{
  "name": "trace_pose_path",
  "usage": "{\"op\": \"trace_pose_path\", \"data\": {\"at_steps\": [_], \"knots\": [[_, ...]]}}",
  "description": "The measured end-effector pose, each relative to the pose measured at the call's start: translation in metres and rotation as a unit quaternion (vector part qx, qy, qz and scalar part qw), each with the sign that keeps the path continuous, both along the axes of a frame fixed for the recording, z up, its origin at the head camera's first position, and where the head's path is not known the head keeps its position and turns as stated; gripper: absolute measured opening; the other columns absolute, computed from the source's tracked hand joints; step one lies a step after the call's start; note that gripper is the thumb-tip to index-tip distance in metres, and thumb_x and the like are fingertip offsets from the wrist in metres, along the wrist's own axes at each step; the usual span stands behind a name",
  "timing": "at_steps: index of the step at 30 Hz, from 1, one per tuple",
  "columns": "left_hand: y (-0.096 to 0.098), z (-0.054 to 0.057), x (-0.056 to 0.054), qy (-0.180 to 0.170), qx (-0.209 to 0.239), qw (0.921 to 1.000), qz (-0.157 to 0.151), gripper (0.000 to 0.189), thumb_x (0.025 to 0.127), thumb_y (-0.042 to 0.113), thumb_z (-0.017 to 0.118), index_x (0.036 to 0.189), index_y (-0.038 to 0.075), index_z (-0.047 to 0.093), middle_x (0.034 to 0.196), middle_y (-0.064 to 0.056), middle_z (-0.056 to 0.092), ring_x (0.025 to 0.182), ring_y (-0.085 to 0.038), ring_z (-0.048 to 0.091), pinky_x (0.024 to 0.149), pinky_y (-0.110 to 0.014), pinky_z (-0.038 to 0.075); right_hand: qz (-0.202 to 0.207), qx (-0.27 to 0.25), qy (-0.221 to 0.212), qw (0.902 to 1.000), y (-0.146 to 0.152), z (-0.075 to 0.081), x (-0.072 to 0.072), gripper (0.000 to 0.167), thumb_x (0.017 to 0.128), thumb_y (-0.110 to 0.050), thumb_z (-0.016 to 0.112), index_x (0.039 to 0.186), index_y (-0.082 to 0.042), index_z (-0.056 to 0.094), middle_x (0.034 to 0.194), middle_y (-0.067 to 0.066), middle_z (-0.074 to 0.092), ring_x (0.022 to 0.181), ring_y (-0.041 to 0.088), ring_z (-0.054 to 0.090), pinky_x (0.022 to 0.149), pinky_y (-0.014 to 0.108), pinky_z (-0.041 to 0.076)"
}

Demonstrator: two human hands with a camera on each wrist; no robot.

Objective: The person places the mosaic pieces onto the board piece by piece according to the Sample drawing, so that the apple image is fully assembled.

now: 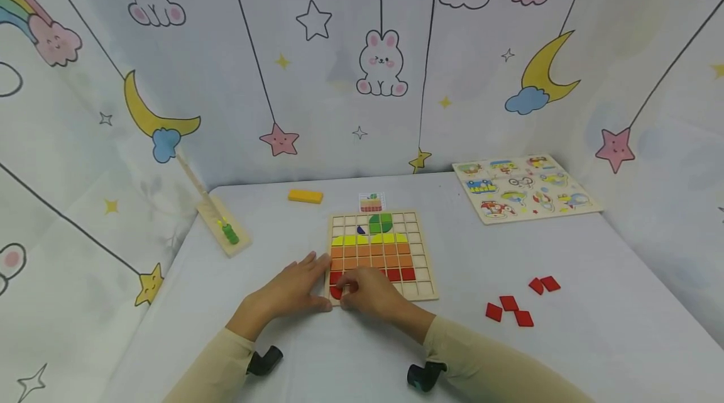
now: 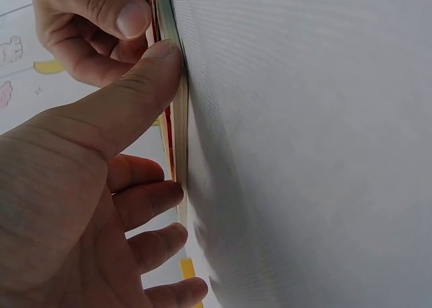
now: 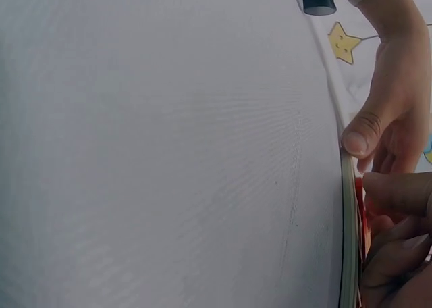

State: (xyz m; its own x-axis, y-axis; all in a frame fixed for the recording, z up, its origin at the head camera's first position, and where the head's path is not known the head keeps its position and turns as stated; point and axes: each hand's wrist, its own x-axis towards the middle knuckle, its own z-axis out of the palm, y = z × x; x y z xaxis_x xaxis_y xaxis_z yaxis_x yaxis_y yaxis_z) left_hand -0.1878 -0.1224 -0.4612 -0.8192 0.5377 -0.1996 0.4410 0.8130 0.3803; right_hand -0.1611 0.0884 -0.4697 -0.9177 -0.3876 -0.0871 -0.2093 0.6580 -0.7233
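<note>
A square wooden grid board (image 1: 424, 269) holds rows of red, orange and yellow tiles, with green tiles (image 1: 381, 222) and a small blue tile (image 1: 361, 229) toward the far side. My left hand (image 1: 291, 287) steadies the board's left edge, thumb at the near corner and fingers spread along the side. Over the near rows, my right hand (image 1: 370, 293) has curled fingers, its thumb and forefinger pinching at a rounded red tile (image 1: 335, 293) in the near-left corner cell. In the right wrist view, red (image 3: 360, 190) shows right at those fingertips (image 3: 378, 186); the hand hides part of the near rows.
Several loose red tiles (image 1: 508, 303) lie right of the board. Behind it are a small pattern card (image 1: 371, 202) and a yellow block (image 1: 305, 196). A picture puzzle board (image 1: 528, 189) sits at the back right, a wooden piece with a green figure (image 1: 229, 233) at the left.
</note>
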Motion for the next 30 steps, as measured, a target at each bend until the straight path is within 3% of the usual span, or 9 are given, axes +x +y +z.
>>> {"op": "trace_pose_path", "data": {"at_steps": [11, 18, 21, 25, 28, 30], "knots": [[0.002, 0.001, -0.002, -0.004, -0.001, 1.0000, -0.001, 0.095, 0.084, 0.044, 0.083, 0.159, 0.011, 0.036, 0.163, -0.005, 0.039, 0.154, -0.031, 0.026, 0.121, -0.057, 0.026, 0.025, 0.016, 0.024, 0.9993, 0.004, 0.002, -0.002, 0.019, 0.091, -0.013, 0.075, 0.110, -0.012, 0.079, 0.077, -0.011, 0.062, 0.072, 0.008, 0.054, 0.060, 0.021, 0.046], [0.004, 0.003, -0.002, 0.001, -0.006, 1.0000, -0.003, 0.095, 0.084, 0.044, 0.083, 0.159, 0.009, 0.036, 0.162, -0.007, 0.039, 0.154, -0.031, 0.027, 0.121, -0.056, 0.026, 0.013, 0.011, 0.007, 0.9998, 0.024, 0.013, 0.006, 0.023, 0.094, -0.018, 0.071, 0.116, -0.016, 0.077, 0.089, -0.011, 0.065, 0.082, 0.011, 0.056, 0.067, 0.024, 0.050], [0.005, 0.003, -0.002, 0.002, -0.006, 1.0000, -0.003, 0.096, 0.083, 0.044, 0.084, 0.159, 0.010, 0.035, 0.162, -0.007, 0.039, 0.154, -0.031, 0.027, 0.121, -0.056, 0.026, -0.003, -0.018, -0.006, 0.9998, 0.061, 0.025, 0.015, 0.026, 0.096, -0.023, 0.070, 0.121, -0.016, 0.075, 0.094, -0.009, 0.064, 0.087, 0.015, 0.057, 0.067, 0.028, 0.051], [0.006, 0.003, -0.002, 0.000, -0.004, 1.0000, -0.002, 0.096, 0.083, 0.043, 0.084, 0.159, 0.009, 0.035, 0.162, -0.007, 0.039, 0.154, -0.030, 0.027, 0.122, -0.056, 0.026, -0.056, -0.080, -0.024, 0.9950, 0.142, 0.037, 0.029, 0.034, 0.098, -0.028, 0.070, 0.129, -0.015, 0.070, 0.104, 0.000, 0.064, 0.090, 0.025, 0.059, 0.066, 0.030, 0.053], [0.006, 0.003, -0.001, -0.001, -0.008, 1.0000, 0.000, 0.096, 0.083, 0.043, 0.084, 0.159, 0.009, 0.035, 0.162, -0.007, 0.039, 0.154, -0.030, 0.027, 0.122, -0.055, 0.026, -0.137, -0.103, -0.014, 0.9851, 0.215, 0.041, 0.043, 0.043, 0.100, -0.032, 0.067, 0.137, -0.010, 0.063, 0.111, 0.010, 0.059, 0.087, 0.031, 0.059, 0.063, 0.030, 0.053], [0.006, 0.003, 0.000, -0.001, -0.010, 0.9999, 0.002, 0.096, 0.083, 0.043, 0.084, 0.159, 0.009, 0.035, 0.162, -0.008, 0.040, 0.154, -0.030, 0.028, 0.122, -0.055, 0.026, -0.198, -0.083, -0.002, 0.9767, 0.265, 0.039, 0.052, 0.051, 0.101, -0.035, 0.065, 0.143, -0.008, 0.057, 0.113, 0.013, 0.056, 0.083, 0.031, 0.059, 0.061, 0.030, 0.052]]}}
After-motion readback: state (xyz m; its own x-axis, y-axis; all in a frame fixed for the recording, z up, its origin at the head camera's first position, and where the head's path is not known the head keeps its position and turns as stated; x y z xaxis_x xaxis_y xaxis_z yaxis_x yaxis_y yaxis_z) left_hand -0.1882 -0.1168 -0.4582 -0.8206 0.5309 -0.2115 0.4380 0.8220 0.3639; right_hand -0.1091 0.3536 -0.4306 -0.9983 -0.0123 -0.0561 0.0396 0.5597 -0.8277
